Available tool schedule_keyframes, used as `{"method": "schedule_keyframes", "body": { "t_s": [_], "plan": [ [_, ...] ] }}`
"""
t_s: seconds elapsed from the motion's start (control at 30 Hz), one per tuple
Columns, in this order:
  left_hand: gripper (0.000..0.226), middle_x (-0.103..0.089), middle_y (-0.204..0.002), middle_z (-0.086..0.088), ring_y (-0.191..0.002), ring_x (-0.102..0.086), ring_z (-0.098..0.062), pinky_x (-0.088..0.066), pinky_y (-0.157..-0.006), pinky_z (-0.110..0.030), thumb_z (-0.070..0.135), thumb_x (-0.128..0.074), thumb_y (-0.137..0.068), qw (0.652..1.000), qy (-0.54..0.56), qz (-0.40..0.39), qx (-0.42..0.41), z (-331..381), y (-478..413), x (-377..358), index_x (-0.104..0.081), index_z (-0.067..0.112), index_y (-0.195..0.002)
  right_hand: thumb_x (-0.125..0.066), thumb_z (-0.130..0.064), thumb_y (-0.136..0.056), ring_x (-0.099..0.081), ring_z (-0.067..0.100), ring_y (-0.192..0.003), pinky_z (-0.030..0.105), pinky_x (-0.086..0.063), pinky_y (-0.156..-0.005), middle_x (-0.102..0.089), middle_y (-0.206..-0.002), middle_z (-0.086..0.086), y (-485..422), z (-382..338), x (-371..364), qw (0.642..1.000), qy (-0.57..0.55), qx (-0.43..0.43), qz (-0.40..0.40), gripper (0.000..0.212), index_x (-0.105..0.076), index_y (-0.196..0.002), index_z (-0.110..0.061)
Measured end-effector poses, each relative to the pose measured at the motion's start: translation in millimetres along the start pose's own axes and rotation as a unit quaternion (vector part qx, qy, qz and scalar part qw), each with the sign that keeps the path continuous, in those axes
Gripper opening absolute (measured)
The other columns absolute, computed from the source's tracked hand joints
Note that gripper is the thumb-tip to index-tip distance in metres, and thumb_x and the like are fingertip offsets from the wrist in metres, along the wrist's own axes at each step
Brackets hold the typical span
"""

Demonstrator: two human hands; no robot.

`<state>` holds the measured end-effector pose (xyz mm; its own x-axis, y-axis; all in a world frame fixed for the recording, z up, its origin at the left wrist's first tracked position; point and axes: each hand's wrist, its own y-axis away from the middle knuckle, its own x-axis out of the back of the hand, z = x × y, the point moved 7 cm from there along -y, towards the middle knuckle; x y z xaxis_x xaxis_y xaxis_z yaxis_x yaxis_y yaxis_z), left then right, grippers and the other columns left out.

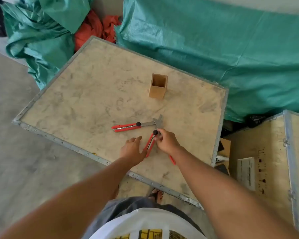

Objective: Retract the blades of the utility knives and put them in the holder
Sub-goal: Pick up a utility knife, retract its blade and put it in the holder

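Note:
Three red utility knives lie on the board table [86, 94], their blades out and crossing near one spot. One knife [126, 127] lies flat to the left. A second knife [150, 144] lies between my hands. My right hand [167, 142] pinches its front end by the black knob [155, 132]. My left hand [131, 150] rests flat on the table, thumb touching that knife's rear end. A third knife [173, 160] is mostly hidden under my right forearm. The square wooden holder [158, 86] stands upright and empty farther back.
Metal strips edge the table. Green tarps [214, 49] and red cloth [93, 30] are piled behind and to the right of it. A second wooden crate [266, 161] stands at the right. My sandalled foot [155, 194] shows below the near edge.

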<state>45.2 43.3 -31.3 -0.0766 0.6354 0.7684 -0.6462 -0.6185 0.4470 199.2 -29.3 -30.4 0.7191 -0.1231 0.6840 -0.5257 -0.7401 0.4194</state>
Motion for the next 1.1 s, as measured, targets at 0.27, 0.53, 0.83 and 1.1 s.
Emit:
{"method": "schedule_keyframes", "body": {
  "t_s": [0.27,0.53,0.83,1.1],
  "plan": [
    [0.043,-0.061,-0.113,-0.007,-0.098,-0.062,-0.028,-0.053,-0.075,-0.034,0.023,-0.065,-0.080,1.000,0.022,-0.003,-0.016,17,-1,-23,-0.060,0.023,-0.122,-0.059,-0.015,-0.098,-0.063,0.033,-0.123,0.031,-0.045,-0.108,-0.069,-0.128,0.019,-15,-2,-10,0.999,0.009,-0.053,-0.009,0.051,-0.050,-0.147,-0.006],
    [0.060,-0.055,-0.118,-0.008,-0.098,-0.060,-0.025,-0.052,-0.082,-0.029,0.020,-0.069,-0.077,0.995,0.095,-0.014,-0.001,10,4,-19,-0.056,0.016,-0.135,-0.067,-0.019,-0.095,-0.066,0.018,-0.097,0.024,-0.050,-0.083,-0.072,-0.116,0.007,-21,0,-5,0.991,-0.074,-0.100,0.043,0.025,-0.069,-0.119,-0.012],
    [0.062,-0.061,-0.116,-0.001,-0.088,-0.058,-0.013,-0.044,-0.075,-0.020,0.019,-0.068,-0.084,0.985,0.170,0.011,-0.034,15,5,28,-0.048,0.018,-0.143,-0.072,-0.017,-0.091,-0.075,0.019,-0.092,0.045,-0.064,-0.084,-0.072,-0.097,-0.005,-19,-30,30,0.974,-0.192,-0.057,0.103,0.016,-0.072,-0.107,-0.021],
    [0.060,-0.070,-0.116,0.016,-0.081,-0.068,-0.010,-0.061,-0.074,-0.026,0.008,-0.074,-0.083,0.953,0.276,-0.053,-0.110,34,4,95,-0.057,0.033,-0.134,-0.073,-0.017,-0.092,-0.077,0.020,-0.090,0.039,-0.067,-0.075,-0.075,-0.104,0.003,-16,-61,93,0.957,-0.250,-0.015,0.148,0.020,-0.072,-0.113,-0.016]
  ]
}}
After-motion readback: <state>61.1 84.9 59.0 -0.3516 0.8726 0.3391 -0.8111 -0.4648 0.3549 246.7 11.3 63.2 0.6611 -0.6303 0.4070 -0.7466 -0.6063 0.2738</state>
